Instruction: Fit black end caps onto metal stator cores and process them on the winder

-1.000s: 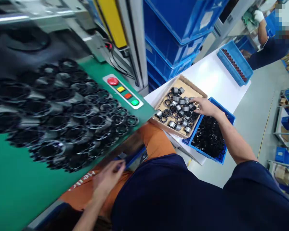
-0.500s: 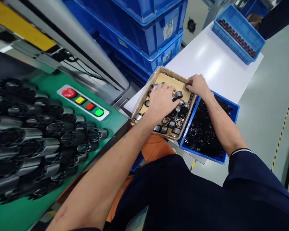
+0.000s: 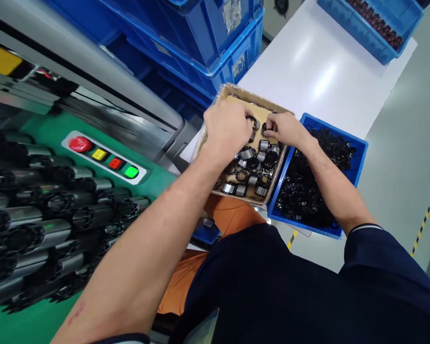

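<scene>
Over the left side of a cardboard box (image 3: 277, 184) lined with clear film, my left hand (image 3: 229, 126) has its fingers curled round a black and silver ring part (image 3: 253, 123). My right hand (image 3: 281, 128) pinches a small black ring part (image 3: 266, 128) at the box's right side. The two held parts are close together but apart. Several silver and black ring parts (image 3: 253, 164) lie on the brown card in the box. Against its right side stands a blue bin (image 3: 361, 160) full of black toothed rings (image 3: 301, 196).
Stacked blue crates (image 3: 200, 43) rise behind the box. On the white table (image 3: 308, 71), a blue bin (image 3: 380, 48) holds reddish parts. At left, many cylindrical parts (image 3: 53, 229) cover a green surface beside a button panel (image 3: 105, 157).
My left hand has gone from spread over the box to closed on a part. My right hand has moved inward, nearer the left. The view has shifted and the table looks closer.
</scene>
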`<control>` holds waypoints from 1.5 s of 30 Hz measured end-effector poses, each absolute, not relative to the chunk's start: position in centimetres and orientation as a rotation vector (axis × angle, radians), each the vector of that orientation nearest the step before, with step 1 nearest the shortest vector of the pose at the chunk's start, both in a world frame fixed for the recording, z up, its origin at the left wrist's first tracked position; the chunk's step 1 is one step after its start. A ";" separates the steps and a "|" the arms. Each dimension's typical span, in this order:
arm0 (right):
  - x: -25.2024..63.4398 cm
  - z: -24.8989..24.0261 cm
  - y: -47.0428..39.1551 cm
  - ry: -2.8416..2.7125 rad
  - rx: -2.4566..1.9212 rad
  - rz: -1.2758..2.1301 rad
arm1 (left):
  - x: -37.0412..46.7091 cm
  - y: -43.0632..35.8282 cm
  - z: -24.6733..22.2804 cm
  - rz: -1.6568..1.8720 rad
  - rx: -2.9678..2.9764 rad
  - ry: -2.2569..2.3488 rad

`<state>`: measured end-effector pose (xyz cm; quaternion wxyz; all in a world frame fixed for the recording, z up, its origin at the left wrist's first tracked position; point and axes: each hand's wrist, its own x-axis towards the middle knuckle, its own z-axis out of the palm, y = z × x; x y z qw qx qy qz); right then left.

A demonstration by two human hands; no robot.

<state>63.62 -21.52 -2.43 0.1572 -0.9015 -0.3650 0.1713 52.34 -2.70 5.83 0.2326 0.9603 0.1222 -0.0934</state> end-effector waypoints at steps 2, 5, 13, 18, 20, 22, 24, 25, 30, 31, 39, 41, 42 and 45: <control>62.9 -2.1 -22.5 -1.029 -2.580 0.444 | 54.4 -2.3 5.3 -0.179 2.632 0.405; 61.3 -1.4 -23.6 -1.005 -2.589 0.399 | 57.1 -2.8 4.1 -0.235 2.684 0.423; 59.4 -1.0 -22.6 -1.243 -2.517 0.524 | 55.6 -1.5 3.2 -0.386 2.784 0.080; 60.1 -1.1 -20.2 -1.377 -2.636 0.606 | 55.1 -0.8 2.7 -0.652 2.802 -0.078; 60.5 -0.9 -19.7 -1.410 -2.646 0.601 | 55.3 -1.3 2.5 -0.652 2.821 -0.011; 60.6 -0.7 -19.7 -1.414 -2.621 0.567 | 55.3 -1.9 2.6 -0.614 2.839 0.066; 60.5 -0.7 -20.2 -1.350 -2.596 0.522 | 55.0 -2.3 3.0 -0.552 2.846 0.123; 60.4 -0.7 -20.5 -1.303 -2.590 0.499 | 54.7 -2.4 3.2 -0.525 2.844 0.151; 60.6 -0.6 -22.7 -1.109 -2.541 0.363 | 54.2 -2.6 3.1 -0.451 2.781 0.226; 61.0 -0.4 -23.1 -1.065 -2.537 0.329 | 54.3 -2.6 2.8 -0.423 2.765 0.228; 65.4 0.2 -23.1 -1.240 -2.530 0.446 | 56.1 -2.7 -0.8 -0.342 2.696 0.145; 66.1 0.1 -22.7 -1.339 -2.528 0.481 | 56.0 -2.6 -0.9 -0.331 2.680 0.134; 66.4 0.1 -22.5 -1.391 -2.524 0.490 | 55.8 -2.7 -0.9 -0.329 2.669 0.135; 67.1 0.2 -22.3 -1.514 -2.501 0.520 | 55.2 -2.8 -0.4 -0.333 2.640 0.174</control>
